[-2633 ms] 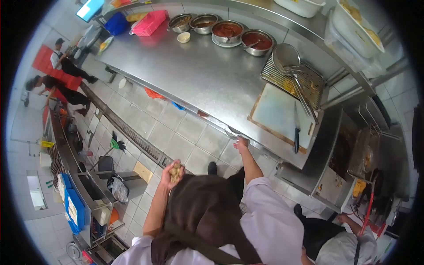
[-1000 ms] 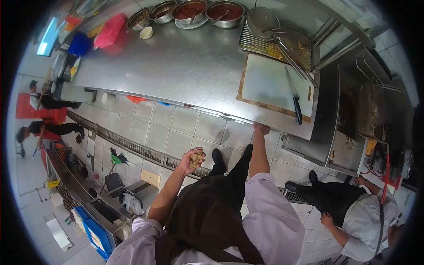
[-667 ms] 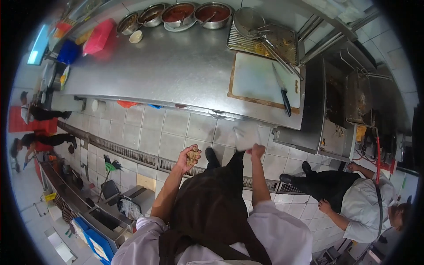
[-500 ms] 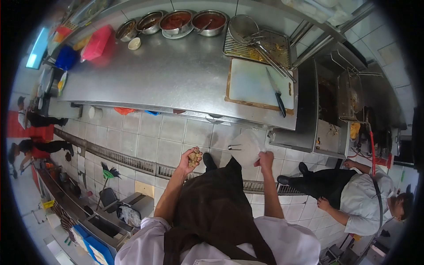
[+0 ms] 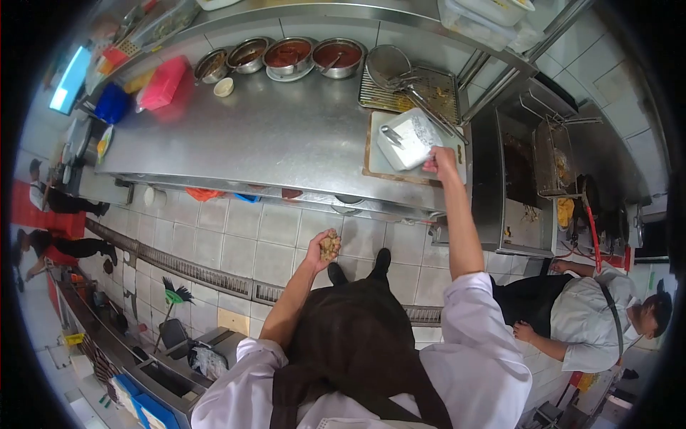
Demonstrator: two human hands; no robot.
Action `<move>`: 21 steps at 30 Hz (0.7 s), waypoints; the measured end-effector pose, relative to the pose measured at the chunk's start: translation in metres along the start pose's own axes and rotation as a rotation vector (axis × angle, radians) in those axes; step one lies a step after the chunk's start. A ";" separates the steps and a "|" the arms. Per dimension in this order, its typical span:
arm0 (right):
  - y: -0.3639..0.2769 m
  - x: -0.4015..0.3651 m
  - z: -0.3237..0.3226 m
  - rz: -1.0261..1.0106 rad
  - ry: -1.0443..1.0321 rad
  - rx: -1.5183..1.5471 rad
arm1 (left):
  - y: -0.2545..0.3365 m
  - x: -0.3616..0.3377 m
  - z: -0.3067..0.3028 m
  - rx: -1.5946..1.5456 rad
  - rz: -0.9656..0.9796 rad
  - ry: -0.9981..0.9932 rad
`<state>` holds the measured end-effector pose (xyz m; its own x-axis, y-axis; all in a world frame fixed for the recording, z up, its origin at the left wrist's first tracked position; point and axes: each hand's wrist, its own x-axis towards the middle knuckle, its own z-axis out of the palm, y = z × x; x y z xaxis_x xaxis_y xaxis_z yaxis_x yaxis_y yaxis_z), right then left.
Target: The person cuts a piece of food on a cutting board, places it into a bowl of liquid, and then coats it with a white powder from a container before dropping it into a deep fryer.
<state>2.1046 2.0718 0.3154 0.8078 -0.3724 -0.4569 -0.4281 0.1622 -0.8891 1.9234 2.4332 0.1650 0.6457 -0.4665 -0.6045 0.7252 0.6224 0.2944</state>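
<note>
My right hand (image 5: 441, 163) grips the near right corner of a white plastic tub (image 5: 391, 155). White powder shows in the tub, and a shiny metal utensil (image 5: 391, 134) lies at its left side. The tub overlaps the white cutting board (image 5: 374, 127) on the steel counter and hides the knife there. Lower down, over the floor, my left hand (image 5: 316, 254) is cupped around a clump of lumpy beige-brown food (image 5: 330, 245); I cannot tell what kind of food it is.
Several steel bowls (image 5: 288, 53) of sauces stand along the counter's back. A strainer (image 5: 388, 66) rests on a wire rack tray (image 5: 439, 93). To the right is a fryer (image 5: 518, 164), with a person (image 5: 593, 314) near it. A floor drain (image 5: 214, 273) runs behind my feet.
My right hand has lifted the tub from low over the floor, up and forward to the cutting board. My left hand has shifted slightly forward and right, still holding the food.
</note>
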 end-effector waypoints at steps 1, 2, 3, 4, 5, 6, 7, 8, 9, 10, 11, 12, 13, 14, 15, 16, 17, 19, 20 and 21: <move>0.006 0.016 0.001 -0.004 0.006 -0.002 | -0.004 -0.001 -0.002 -0.006 -0.009 0.010; 0.014 0.031 0.000 0.022 0.021 0.083 | -0.009 -0.003 -0.007 -0.011 -0.014 0.004; 0.017 0.040 -0.003 0.046 0.039 0.170 | -0.011 -0.004 -0.014 -0.033 -0.015 0.001; 0.016 0.034 -0.001 0.029 0.055 0.202 | -0.012 -0.003 -0.019 -0.047 -0.023 -0.006; 0.020 0.026 0.001 0.015 0.082 0.239 | -0.014 -0.004 -0.024 -0.052 -0.026 0.010; 0.022 0.014 0.000 0.006 0.071 0.217 | -0.015 -0.006 -0.028 -0.052 -0.032 0.026; 0.035 0.005 0.001 -0.074 0.086 0.209 | -0.016 -0.011 -0.033 -0.056 -0.041 0.034; 0.054 -0.012 0.001 -0.229 0.123 0.104 | -0.017 -0.014 -0.035 -0.058 -0.043 0.042; 0.077 -0.031 0.004 -0.380 0.155 -0.002 | -0.018 -0.020 -0.033 -0.038 -0.059 0.034; 0.137 -0.016 0.010 -0.598 0.293 -0.204 | -0.017 -0.031 -0.033 -0.055 -0.052 0.067; 0.188 -0.023 0.013 -0.800 0.368 -0.618 | -0.013 -0.037 -0.032 -0.071 -0.033 0.097; 0.205 -0.055 0.030 -0.425 0.258 -0.351 | -0.009 -0.043 -0.032 -0.054 -0.030 0.102; 0.243 -0.067 0.042 -0.403 0.184 -0.497 | -0.008 -0.051 -0.033 -0.076 -0.030 0.084; 0.262 -0.079 0.057 -0.111 0.080 -0.294 | -0.007 -0.060 -0.034 -0.100 -0.024 0.068; 0.273 -0.083 0.071 0.180 -0.031 -0.094 | -0.005 -0.067 -0.035 -0.093 -0.028 0.089; 0.306 -0.064 0.085 0.185 -0.054 -0.083 | -0.004 -0.073 -0.036 -0.086 -0.010 0.106; 0.357 -0.031 0.101 0.155 0.050 -0.208 | -0.003 -0.078 -0.037 -0.095 -0.012 0.096; 0.386 0.002 0.123 0.134 0.133 -0.466 | -0.003 -0.088 -0.035 -0.104 -0.001 0.083; 0.384 0.017 0.134 0.086 0.183 -0.483 | -0.004 -0.092 -0.038 -0.095 0.024 0.098; 0.391 0.036 0.148 0.036 0.228 -0.497 | -0.004 -0.096 -0.042 -0.099 0.028 0.112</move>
<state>2.0258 2.2569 -0.0529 0.7043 -0.5724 -0.4199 -0.6383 -0.2519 -0.7274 1.8479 2.5020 0.1906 0.6308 -0.3784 -0.6774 0.6766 0.6956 0.2416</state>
